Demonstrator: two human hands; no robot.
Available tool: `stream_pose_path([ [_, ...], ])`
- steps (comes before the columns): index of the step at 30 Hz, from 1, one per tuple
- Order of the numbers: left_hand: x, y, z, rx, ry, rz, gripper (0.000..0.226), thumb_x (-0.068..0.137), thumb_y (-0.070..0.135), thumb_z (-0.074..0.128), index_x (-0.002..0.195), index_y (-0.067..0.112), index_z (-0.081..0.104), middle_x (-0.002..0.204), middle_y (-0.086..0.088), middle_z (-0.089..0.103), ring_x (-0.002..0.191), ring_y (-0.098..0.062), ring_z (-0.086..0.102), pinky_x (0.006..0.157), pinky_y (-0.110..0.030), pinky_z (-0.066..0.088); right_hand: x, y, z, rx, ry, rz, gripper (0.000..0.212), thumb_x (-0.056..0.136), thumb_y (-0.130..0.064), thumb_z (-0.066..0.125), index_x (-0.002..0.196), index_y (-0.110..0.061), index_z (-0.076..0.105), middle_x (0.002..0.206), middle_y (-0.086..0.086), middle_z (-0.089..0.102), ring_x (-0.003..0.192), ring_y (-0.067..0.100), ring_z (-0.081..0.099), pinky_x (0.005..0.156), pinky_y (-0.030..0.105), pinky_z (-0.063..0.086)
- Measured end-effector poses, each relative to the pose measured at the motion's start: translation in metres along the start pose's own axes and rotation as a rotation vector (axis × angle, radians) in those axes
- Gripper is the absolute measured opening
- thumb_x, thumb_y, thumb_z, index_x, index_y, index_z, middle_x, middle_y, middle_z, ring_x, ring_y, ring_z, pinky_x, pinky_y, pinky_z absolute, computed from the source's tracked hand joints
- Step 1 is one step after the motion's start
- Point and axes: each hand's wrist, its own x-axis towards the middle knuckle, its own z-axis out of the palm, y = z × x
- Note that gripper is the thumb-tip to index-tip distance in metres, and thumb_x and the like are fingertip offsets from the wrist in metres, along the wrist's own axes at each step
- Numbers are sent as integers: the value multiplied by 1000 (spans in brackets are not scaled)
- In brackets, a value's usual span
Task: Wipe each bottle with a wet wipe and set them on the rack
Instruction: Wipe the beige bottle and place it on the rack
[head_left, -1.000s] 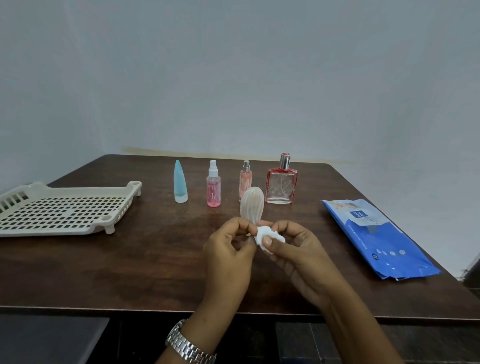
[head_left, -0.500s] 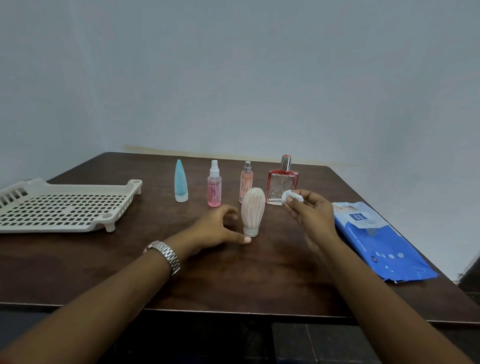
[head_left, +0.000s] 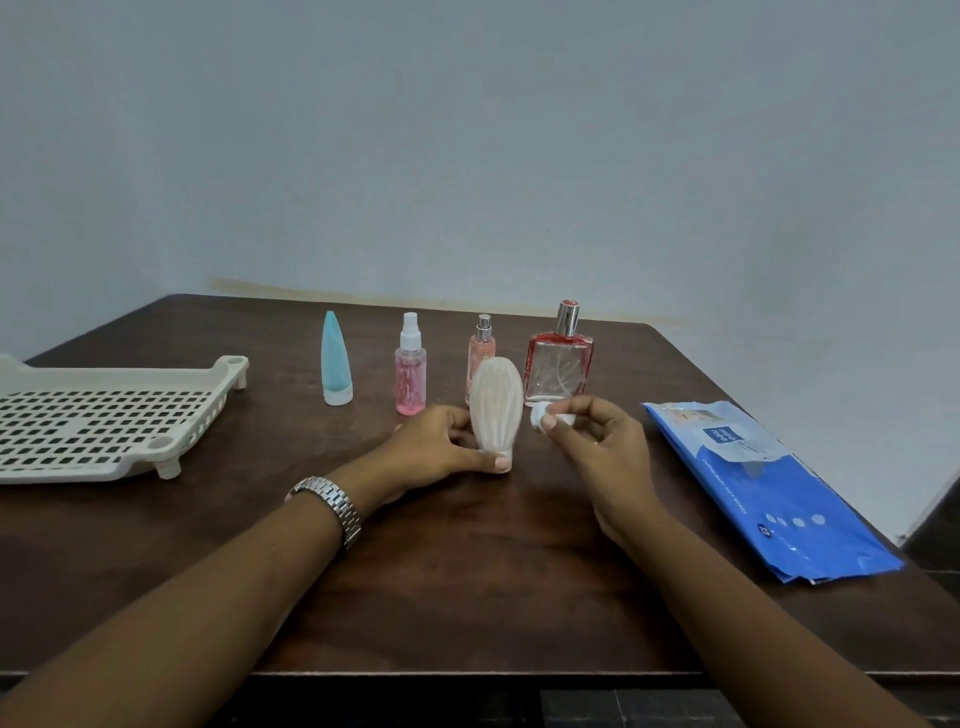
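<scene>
A ribbed cream bottle stands cap-down on the brown table. My left hand grips it low, around its base. Just to its right, my right hand pinches a small balled white wet wipe at the fingertips, close to the bottle but apart from it. Behind them stand, in a row, a blue tapered tube, a pink spray bottle, a slim peach spray bottle partly hidden by the cream bottle, and a square red perfume bottle. The cream slotted rack lies at the left, with nothing on it.
A blue pack of wet wipes lies at the right edge of the table with its flap lifted. A grey wall rises behind the table. My left wrist wears a metal watch.
The cream bottle went from held near me to standing on the table; my left hand has now closed around its base. My right hand swung right with the wipe, then came back beside the bottle.
</scene>
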Motion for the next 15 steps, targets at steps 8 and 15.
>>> stream_pose_path([
  [8,5,-5,-2,-102,-33,55,24,73,20,79,93,26,67,88,5,75,83,-1,70,70,-11,49,-4,8,9,-432,-105,-253,23,72,-6,77,82,-26,72,80,-16,69,73,-5,62,70,10,48],
  [15,4,-6,0,-102,-18,62,27,67,31,81,90,27,68,91,1,76,91,-7,70,92,-30,51,-3,8,13,-505,-84,-291,18,70,-2,78,80,-16,74,74,-16,66,66,-11,56,62,4,41],
])
